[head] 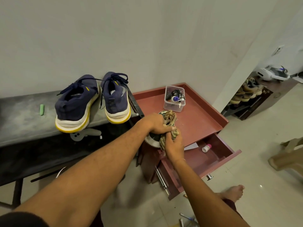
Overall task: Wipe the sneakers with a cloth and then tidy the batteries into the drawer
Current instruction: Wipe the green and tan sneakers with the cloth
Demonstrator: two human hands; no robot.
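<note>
2 navy sneakers (77, 104), 1 cloth (176, 134)

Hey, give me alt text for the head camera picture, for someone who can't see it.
A person's left hand grips a sneaker on a maroon cabinet while the right hand holds a patterned cloth against it. The cabinet's drawer is open, and two navy sneakers stand on a grey bench to the left.

I count two navy sneakers (77, 104) (117, 99) on one bench (24, 118), a third shoe (151, 141), one cloth (170, 117), one clear box (170, 106), one open drawer (218, 163), one small bottle (206, 148).
</note>
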